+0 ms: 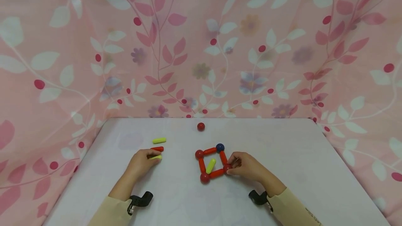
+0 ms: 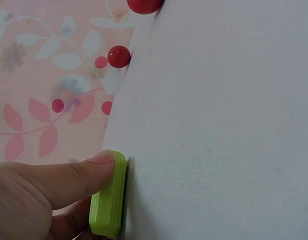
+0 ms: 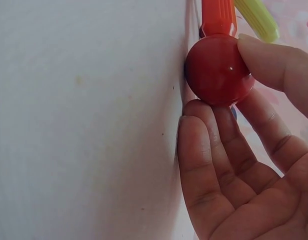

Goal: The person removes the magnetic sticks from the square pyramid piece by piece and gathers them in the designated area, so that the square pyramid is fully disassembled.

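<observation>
On the left of the table my left hand point(image 1: 141, 163) pinches a yellow-green rod point(image 2: 109, 200) between thumb and fingers. Just beyond that hand lies a red rod point(image 1: 158, 149), with a second yellow-green rod point(image 1: 159, 140) farther back. To the right, red rods point(image 1: 216, 173) and balls form a four-sided frame lying flat. Three of its corners are red balls and the far one is a blue ball point(image 1: 220, 147). My right hand point(image 1: 249, 166) holds the right corner's red ball point(image 3: 219, 70) by thumb and fingers. Inside the frame lies another yellow-green rod point(image 1: 211, 166).
A loose red ball point(image 1: 201, 126) sits near the back edge of the white table point(image 1: 267, 135). Behind the table and along its sides hangs a pink cloth point(image 1: 201, 62) with leaves and flowers. Black wrist cameras point(image 1: 142, 199) are strapped at both sleeves.
</observation>
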### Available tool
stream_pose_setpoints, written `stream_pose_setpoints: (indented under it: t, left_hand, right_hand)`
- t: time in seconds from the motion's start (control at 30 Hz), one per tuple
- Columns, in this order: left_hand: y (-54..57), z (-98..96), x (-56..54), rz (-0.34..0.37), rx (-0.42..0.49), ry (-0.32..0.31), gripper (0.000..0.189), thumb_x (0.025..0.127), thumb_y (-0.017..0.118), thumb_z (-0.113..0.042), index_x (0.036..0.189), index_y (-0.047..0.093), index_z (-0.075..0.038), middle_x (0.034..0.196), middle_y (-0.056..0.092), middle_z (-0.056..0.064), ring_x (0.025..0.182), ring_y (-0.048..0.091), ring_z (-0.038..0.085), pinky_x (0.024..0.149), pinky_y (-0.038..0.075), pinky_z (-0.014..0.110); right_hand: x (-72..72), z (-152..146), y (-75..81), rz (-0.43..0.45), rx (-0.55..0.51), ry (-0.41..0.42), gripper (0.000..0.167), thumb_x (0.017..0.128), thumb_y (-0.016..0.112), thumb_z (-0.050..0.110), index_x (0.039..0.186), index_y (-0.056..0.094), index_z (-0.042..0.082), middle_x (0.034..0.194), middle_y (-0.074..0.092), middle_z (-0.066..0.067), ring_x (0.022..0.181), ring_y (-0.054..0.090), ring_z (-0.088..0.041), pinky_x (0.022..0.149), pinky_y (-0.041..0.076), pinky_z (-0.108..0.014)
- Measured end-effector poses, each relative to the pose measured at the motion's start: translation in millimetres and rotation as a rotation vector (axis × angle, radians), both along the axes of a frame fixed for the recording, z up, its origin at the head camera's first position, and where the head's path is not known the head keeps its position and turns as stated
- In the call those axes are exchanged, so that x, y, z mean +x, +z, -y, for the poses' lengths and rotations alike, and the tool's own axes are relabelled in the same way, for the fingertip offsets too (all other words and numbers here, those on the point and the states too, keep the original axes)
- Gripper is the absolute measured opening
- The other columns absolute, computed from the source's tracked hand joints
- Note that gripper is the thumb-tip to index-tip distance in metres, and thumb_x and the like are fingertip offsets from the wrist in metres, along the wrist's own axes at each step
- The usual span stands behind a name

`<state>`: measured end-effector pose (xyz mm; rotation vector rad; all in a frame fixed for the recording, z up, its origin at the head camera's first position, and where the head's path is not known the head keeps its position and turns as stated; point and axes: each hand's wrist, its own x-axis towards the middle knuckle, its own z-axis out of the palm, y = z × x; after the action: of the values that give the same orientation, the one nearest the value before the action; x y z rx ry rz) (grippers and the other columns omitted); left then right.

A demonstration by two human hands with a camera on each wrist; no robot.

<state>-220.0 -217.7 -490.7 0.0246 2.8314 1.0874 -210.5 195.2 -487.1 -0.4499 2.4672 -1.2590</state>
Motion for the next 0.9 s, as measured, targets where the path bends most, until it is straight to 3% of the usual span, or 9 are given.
stream_pose_setpoints:
  t: [0.43,0.7,0.9]
  left_hand:
    - [1.7,6.7,4.6,-0.011,-0.01,0.033,0.016,0.09,0.075,-0.013,0.105,0.077,-0.01,0.115,0.069,0.015,0.11,0.061,0.035,0.093,0.047,0.053]
    - [14.6,-9.5,7.1,-0.044,0.021,0.069,0.016,0.09,0.075,-0.015,0.105,0.076,-0.01,0.117,0.069,0.014,0.107,0.064,0.034,0.086,0.051,0.049]
    - [16.6,-44.0,8.5,-0.048,0.162,-0.039,0.017,0.088,0.078,-0.016,0.105,0.077,-0.013,0.11,0.071,0.003,0.1,0.066,0.024,0.082,0.055,0.039]
  right_hand:
    - [-5.0,-4,-0.7,-0.023,0.003,0.014,0.024,0.082,0.084,0.016,0.097,0.066,0.01,0.092,0.067,0.0,0.084,0.062,-0.017,0.073,0.054,-0.025]
    - [-10.9,-9,-0.4,0.0,-0.002,0.005,0.023,0.083,0.083,0.015,0.1,0.069,0.009,0.093,0.068,0.0,0.085,0.063,-0.017,0.075,0.054,-0.026]
    - [-11.5,-10,-0.8,0.002,-0.009,0.01,0.026,0.083,0.083,0.015,0.103,0.068,0.009,0.097,0.068,-0.001,0.089,0.063,-0.019,0.077,0.054,-0.027]
